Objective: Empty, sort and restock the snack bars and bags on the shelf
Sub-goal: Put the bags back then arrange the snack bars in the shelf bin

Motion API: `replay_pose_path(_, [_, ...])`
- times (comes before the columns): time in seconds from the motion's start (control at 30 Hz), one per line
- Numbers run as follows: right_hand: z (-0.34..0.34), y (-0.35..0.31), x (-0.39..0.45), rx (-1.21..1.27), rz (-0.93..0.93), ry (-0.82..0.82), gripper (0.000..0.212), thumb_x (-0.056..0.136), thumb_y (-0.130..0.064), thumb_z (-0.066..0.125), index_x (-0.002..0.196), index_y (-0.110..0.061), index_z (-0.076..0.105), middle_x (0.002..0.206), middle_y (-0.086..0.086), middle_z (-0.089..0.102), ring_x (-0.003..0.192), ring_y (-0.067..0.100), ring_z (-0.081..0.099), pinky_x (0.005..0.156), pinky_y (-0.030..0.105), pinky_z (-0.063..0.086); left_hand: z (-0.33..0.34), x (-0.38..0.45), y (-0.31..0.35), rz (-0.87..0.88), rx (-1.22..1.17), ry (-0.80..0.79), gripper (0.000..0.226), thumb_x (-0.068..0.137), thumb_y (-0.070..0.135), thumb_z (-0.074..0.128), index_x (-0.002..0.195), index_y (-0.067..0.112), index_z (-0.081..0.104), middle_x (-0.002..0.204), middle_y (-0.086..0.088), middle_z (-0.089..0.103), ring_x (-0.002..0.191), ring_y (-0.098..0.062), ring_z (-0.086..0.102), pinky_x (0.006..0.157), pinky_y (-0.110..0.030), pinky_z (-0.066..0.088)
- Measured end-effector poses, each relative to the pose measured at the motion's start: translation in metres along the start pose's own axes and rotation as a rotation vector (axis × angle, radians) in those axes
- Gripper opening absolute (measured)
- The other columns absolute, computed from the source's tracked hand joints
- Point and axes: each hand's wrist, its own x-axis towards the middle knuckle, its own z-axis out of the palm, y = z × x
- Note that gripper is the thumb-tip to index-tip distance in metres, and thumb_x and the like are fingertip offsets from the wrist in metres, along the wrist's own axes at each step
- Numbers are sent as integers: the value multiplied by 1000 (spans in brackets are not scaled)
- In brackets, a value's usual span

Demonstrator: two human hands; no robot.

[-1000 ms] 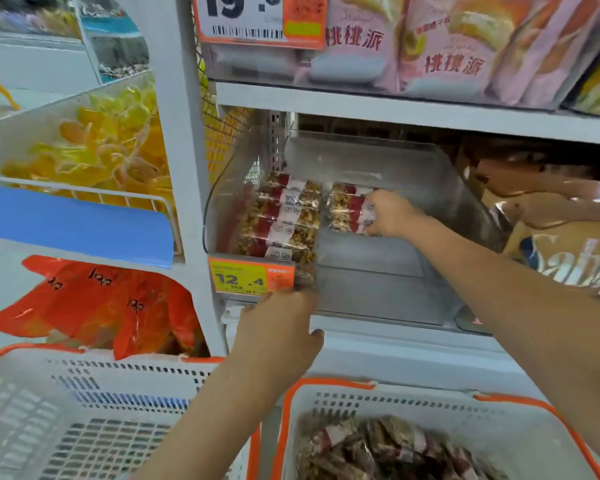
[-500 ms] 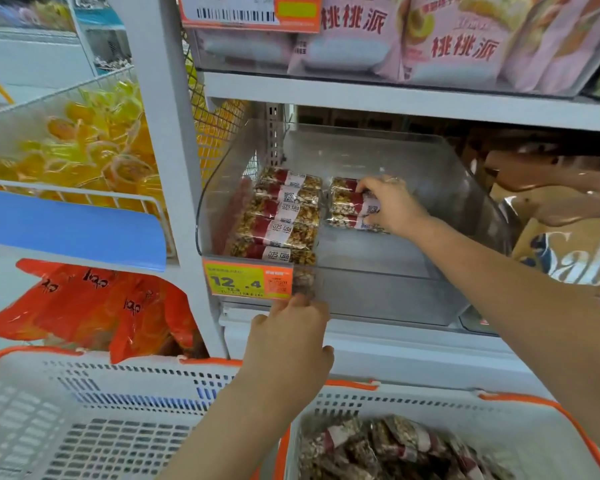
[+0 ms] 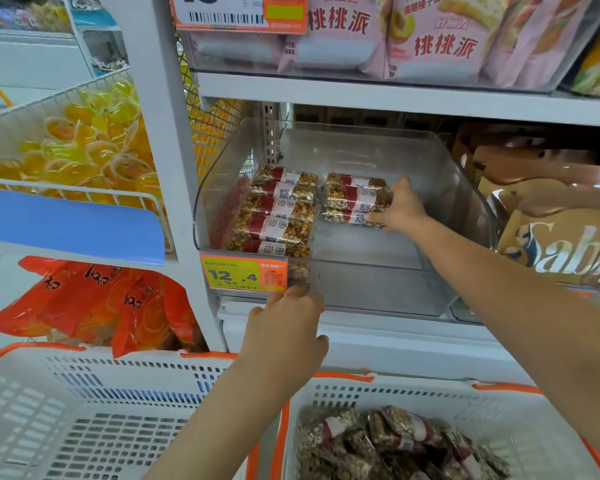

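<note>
A clear plastic bin [image 3: 378, 289] sits on the middle shelf. Its left side holds a row of several nut snack bars [image 3: 278, 216] with red and white labels. A second, shorter stack of nut bars [image 3: 352, 199] lies beside that row, further back. My right hand [image 3: 400, 206] reaches into the bin and grips the right end of that stack, thumb under the lowest bar. My left hand [image 3: 288, 327] is at the bin's front lower edge, fingers curled on the rim just right of the orange price tag [image 3: 245, 273].
A white basket with an orange rim [image 3: 499, 403] at lower right holds more nut bars [image 3: 395, 441]. Another basket [image 3: 84, 403] stands at lower left. Pink snack bags [image 3: 430, 39] fill the shelf above. Brown bags [image 3: 551, 237] sit right of the bin, orange bags [image 3: 90, 306] at left.
My right hand has shifted slightly along the right end of the short stack of bars, settling them. My left hand stays at the bin's front edge.
</note>
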Motion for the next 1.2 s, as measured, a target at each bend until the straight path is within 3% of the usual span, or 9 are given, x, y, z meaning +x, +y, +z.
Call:
replay_pose_path(0.37, [-12, -7, -15, -90, 101, -52, 91, 71, -17, 83, 138, -11, 21, 137, 17, 42, 125, 32, 46, 99, 38, 43, 1, 7, -4, -4, -9, -28, 31, 91, 28, 57, 119, 18, 54, 123, 0, 51, 116, -23, 47, 92, -39, 45])
replay_pose_path(0.47, [-30, -25, -53, -89, -103, 75, 79, 76, -12, 78, 138, -11, 30, 136, 14, 45, 118, 23, 49, 92, 32, 43, 2, 7, -8, -8, -16, -33, 31, 90, 29, 58, 120, 19, 54, 124, -1, 51, 116, -24, 47, 91, -39, 45])
replay_pose_path(0.6, [-55, -22, -138, 62, -444, 292, 40, 83, -8, 71, 115, -14, 49, 104, 4, 58, 91, 11, 55, 78, 24, 49, 14, 4, -7, -39, -57, -42, 33, 90, 29, 58, 123, 22, 53, 128, 0, 49, 117, -23, 48, 88, -35, 43])
replay_pose_path(0.73, [-36, 41, -233, 258, -409, 282, 26, 86, -1, 64, 95, -21, 52, 86, -2, 59, 75, 12, 56, 66, 17, 47, 69, -3, 3, -87, -242, -121, 26, 87, 21, 59, 113, 20, 57, 120, -2, 56, 110, -22, 53, 89, -35, 46])
replay_pose_path(0.83, [19, 131, -276, 65, -196, 76, 26, 87, -5, 63, 98, -26, 50, 87, -5, 59, 72, 10, 56, 66, 26, 49, 136, -24, 17, -143, -382, -221, 25, 83, 13, 59, 108, 14, 60, 109, -5, 62, 101, -21, 58, 84, -32, 47])
replay_pose_path(0.93, [64, 224, -326, -126, 155, -270, 49, 91, -19, 63, 135, -24, 41, 125, -6, 53, 114, 17, 56, 92, 33, 47, 207, -63, 29, -251, -510, -368, 31, 87, 17, 59, 117, 12, 53, 103, 0, 56, 90, -14, 51, 67, -24, 39])
replay_pose_path(1.0, [78, 272, -362, -151, 327, -364, 65, 90, -23, 66, 144, -13, 31, 139, 2, 43, 129, 25, 45, 99, 31, 41, 252, -91, 25, -396, -588, -475, 41, 84, 24, 64, 119, 12, 47, 109, 2, 55, 93, -16, 55, 66, -25, 43])
replay_pose_path(1.1, [91, 308, -395, -313, 353, -536, 76, 83, -30, 72, 144, -16, 28, 150, 9, 31, 125, 28, 46, 99, 35, 43, 301, -124, 9, -631, -651, -580, 42, 73, 21, 69, 108, 8, 50, 107, -11, 61, 94, -24, 60, 73, -33, 47])
replay_pose_path(1.2, [101, 307, -388, -165, 365, -601, 79, 84, -28, 71, 147, -30, 23, 149, 0, 34, 122, 23, 49, 96, 35, 47, 309, -122, -3, -827, -741, -497, 23, 80, 16, 70, 92, 11, 51, 90, -8, 60, 80, -22, 57, 75, -32, 49])
